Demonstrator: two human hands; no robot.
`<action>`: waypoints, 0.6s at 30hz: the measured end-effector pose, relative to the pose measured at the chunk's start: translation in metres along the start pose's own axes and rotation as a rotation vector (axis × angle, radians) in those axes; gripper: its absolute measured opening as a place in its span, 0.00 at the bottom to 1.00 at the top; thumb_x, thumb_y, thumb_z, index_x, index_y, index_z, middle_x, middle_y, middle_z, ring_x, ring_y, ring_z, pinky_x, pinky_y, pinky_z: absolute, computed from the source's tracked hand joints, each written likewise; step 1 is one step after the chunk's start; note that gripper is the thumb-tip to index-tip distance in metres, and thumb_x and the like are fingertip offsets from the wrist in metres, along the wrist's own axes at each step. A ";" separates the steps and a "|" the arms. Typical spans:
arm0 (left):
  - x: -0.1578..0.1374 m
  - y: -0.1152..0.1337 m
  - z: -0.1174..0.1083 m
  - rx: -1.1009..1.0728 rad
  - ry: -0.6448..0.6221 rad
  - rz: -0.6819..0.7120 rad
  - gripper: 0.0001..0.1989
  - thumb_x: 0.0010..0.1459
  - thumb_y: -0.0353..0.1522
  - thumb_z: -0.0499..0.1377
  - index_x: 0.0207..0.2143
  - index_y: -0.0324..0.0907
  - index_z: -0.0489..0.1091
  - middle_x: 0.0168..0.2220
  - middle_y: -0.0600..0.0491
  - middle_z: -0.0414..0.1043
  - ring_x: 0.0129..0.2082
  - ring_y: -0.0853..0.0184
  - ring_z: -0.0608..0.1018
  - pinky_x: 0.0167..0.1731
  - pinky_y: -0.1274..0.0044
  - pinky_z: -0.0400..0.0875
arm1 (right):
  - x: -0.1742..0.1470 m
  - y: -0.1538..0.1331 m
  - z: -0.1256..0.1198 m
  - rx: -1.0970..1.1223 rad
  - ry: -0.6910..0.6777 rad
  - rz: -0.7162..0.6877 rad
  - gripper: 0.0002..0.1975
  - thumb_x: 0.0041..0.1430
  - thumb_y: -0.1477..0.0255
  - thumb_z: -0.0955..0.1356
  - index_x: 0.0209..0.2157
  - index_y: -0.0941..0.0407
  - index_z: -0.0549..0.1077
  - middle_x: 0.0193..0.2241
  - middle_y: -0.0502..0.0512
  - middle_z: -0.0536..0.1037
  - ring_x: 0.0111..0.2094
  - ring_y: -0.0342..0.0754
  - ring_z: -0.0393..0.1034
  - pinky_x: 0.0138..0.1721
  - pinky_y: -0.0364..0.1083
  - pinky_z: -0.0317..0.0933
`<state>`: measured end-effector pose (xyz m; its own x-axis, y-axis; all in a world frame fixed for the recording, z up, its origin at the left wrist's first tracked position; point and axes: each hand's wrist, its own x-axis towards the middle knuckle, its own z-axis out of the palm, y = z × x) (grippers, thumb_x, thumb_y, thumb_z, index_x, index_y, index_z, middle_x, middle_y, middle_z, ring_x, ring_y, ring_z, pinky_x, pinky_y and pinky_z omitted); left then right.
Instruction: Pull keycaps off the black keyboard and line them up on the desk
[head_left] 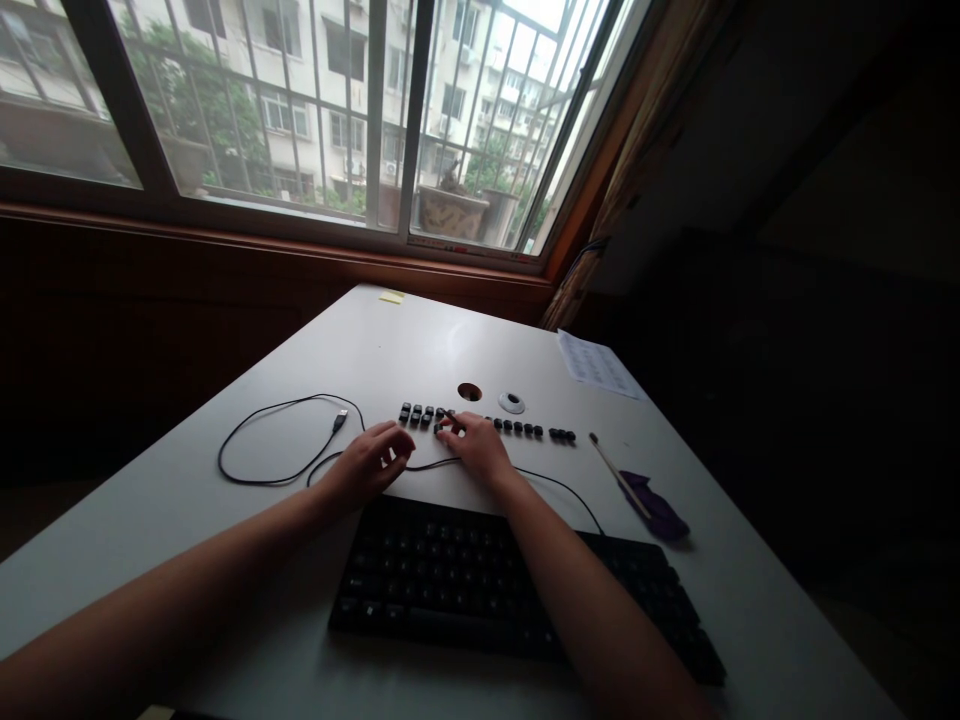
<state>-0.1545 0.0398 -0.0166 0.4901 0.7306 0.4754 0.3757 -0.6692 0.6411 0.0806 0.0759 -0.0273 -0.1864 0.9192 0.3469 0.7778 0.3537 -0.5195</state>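
A black keyboard (442, 570) lies on the white table beneath my forearms. Beyond it stands a row of loose black keycaps (517, 427), continuing to the left as two short rows. My right hand (476, 445) is over the middle of the row, thumb and forefinger pinched on a slim dark object (451, 417) whose kind I cannot make out. One keycap sits right by that thumb. Just left of it, my left hand (371, 460) hovers near the keycaps with loosely curved fingers, a gap between them and nothing visible inside.
The keyboard's black cable (262, 482) loops left to a USB plug (340, 420). A brush-like stick (619, 475) lies against a purple cloth (656, 510) on the right. Behind the keycaps are a round table hole (470, 392), a round cover (511, 402) and a printed sheet (600, 365).
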 end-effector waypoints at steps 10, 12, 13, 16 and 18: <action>0.000 0.000 0.001 -0.032 -0.007 -0.021 0.04 0.60 0.28 0.54 0.35 0.40 0.69 0.34 0.52 0.69 0.29 0.71 0.71 0.30 0.79 0.70 | -0.003 0.000 0.001 -0.069 0.031 -0.016 0.13 0.59 0.72 0.70 0.47 0.53 0.78 0.37 0.54 0.80 0.38 0.48 0.74 0.45 0.46 0.65; 0.000 0.000 0.001 -0.040 -0.009 -0.025 0.04 0.60 0.28 0.54 0.35 0.40 0.69 0.34 0.52 0.69 0.29 0.71 0.71 0.30 0.79 0.70 | -0.005 0.000 -0.001 -0.084 0.028 -0.028 0.13 0.60 0.72 0.69 0.47 0.52 0.78 0.38 0.54 0.80 0.39 0.47 0.75 0.45 0.45 0.66; 0.000 -0.001 0.001 -0.041 -0.011 -0.025 0.04 0.60 0.28 0.55 0.35 0.40 0.69 0.34 0.52 0.69 0.29 0.71 0.71 0.30 0.79 0.70 | -0.006 -0.001 -0.002 -0.090 0.024 -0.032 0.12 0.60 0.72 0.69 0.46 0.51 0.79 0.38 0.53 0.79 0.39 0.47 0.75 0.45 0.45 0.66; 0.000 -0.001 0.001 -0.042 -0.013 -0.021 0.04 0.60 0.28 0.55 0.35 0.40 0.69 0.34 0.52 0.69 0.29 0.71 0.71 0.31 0.79 0.70 | -0.008 -0.001 -0.002 -0.135 0.005 -0.049 0.12 0.61 0.72 0.69 0.45 0.48 0.80 0.38 0.52 0.79 0.39 0.47 0.75 0.43 0.44 0.66; 0.000 -0.001 0.001 -0.040 -0.016 -0.015 0.04 0.59 0.28 0.55 0.35 0.40 0.69 0.34 0.52 0.69 0.29 0.71 0.72 0.31 0.79 0.70 | -0.009 -0.001 -0.002 -0.186 -0.014 -0.068 0.13 0.61 0.72 0.69 0.46 0.47 0.79 0.38 0.52 0.79 0.38 0.47 0.75 0.43 0.44 0.67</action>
<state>-0.1541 0.0399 -0.0179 0.4973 0.7380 0.4561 0.3512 -0.6519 0.6720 0.0824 0.0670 -0.0283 -0.2493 0.8972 0.3644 0.8606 0.3778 -0.3414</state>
